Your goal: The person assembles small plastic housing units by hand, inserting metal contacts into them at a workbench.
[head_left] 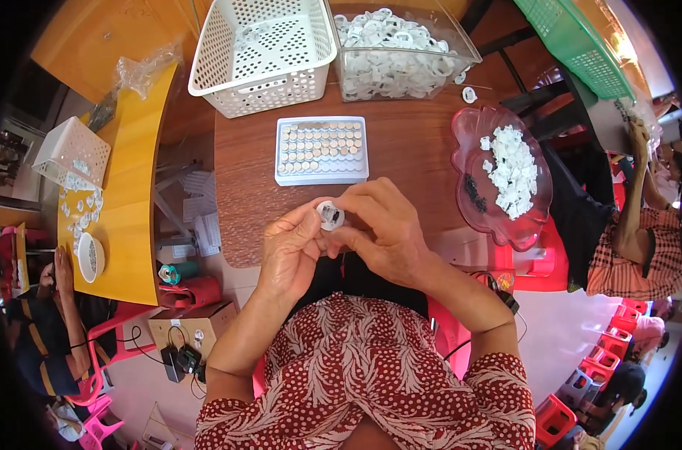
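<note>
A white lattice basket [262,56] stands beside a green basket [581,45] farther right.

At the centre of the frame, the left hand [292,251] and right hand [382,225] together pinch a small round white plastic part [329,215] with a dark middle. Just above lies a white tray of button cells [321,149]. A clear bin of white rings [397,52] stands at top centre, and a pink dish [468,131] of white pieces sits at right.
</note>
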`<action>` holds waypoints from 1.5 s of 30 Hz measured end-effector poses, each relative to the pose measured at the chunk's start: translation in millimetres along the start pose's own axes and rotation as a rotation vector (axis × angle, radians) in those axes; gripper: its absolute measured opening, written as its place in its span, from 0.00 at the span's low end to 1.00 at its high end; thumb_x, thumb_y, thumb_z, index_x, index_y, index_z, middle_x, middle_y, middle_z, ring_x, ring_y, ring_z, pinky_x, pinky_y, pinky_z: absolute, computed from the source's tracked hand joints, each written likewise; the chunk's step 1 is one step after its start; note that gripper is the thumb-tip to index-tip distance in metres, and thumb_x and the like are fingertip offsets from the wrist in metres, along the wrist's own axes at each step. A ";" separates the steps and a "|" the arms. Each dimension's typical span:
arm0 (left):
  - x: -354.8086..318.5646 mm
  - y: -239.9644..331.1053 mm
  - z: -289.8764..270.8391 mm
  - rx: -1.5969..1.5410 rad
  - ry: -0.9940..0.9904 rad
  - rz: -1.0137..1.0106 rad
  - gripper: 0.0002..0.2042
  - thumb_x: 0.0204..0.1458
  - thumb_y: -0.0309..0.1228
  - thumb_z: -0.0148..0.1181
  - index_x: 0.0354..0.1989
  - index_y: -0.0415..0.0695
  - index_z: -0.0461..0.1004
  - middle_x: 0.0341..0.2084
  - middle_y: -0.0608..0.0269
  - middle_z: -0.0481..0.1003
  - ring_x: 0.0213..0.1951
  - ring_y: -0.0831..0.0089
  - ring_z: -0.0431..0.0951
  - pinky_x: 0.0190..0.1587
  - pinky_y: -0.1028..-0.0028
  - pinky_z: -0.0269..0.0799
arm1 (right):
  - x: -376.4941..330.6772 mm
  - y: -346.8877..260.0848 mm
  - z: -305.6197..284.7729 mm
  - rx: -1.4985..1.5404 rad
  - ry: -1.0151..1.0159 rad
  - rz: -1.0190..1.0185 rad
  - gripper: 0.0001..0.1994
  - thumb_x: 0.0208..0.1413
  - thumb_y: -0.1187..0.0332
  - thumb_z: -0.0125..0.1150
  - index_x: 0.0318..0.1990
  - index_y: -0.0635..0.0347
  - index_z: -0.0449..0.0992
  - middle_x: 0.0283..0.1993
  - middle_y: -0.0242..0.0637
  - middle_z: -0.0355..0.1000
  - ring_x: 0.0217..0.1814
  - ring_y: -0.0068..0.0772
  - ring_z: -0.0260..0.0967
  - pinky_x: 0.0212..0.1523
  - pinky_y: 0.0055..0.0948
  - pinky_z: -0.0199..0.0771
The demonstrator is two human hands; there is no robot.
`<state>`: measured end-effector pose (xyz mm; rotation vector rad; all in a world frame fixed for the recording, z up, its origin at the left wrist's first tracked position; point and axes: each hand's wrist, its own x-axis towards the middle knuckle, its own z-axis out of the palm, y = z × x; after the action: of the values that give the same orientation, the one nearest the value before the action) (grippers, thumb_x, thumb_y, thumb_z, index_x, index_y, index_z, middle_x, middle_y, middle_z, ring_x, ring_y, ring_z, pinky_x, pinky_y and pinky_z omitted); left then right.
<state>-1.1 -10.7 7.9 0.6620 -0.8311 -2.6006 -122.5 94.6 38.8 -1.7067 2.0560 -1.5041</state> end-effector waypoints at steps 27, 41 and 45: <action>-4.0 -0.9 -16.8 0.271 -0.079 0.076 0.18 0.58 0.32 0.50 0.53 0.35 0.67 0.30 0.57 0.75 0.28 0.77 0.74 0.27 0.81 0.68 | -12.3 2.8 24.7 0.774 0.084 0.804 0.08 0.52 0.72 0.61 0.27 0.66 0.69 0.23 0.33 0.71 0.23 0.16 0.67 0.22 0.17 0.67; -6.4 18.4 -29.9 0.279 -0.060 0.016 0.18 0.58 0.32 0.49 0.54 0.35 0.66 0.33 0.53 0.76 0.30 0.74 0.76 0.28 0.80 0.69 | 3.7 16.3 27.2 0.323 0.011 0.475 0.05 0.52 0.72 0.57 0.27 0.64 0.73 0.25 0.40 0.71 0.28 0.30 0.70 0.29 0.27 0.68; -5.8 23.8 -37.1 0.224 0.001 0.034 0.18 0.58 0.30 0.48 0.55 0.35 0.64 0.36 0.49 0.75 0.31 0.73 0.77 0.29 0.79 0.69 | 33.3 44.1 39.1 -0.187 0.143 -0.007 0.01 0.45 0.75 0.58 0.26 0.62 0.72 0.24 0.42 0.67 0.29 0.45 0.66 0.28 0.38 0.66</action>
<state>27.1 -43.6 -2.5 0.7024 -1.1349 -2.4979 -143.1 40.2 4.2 -1.7146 2.3322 -1.5200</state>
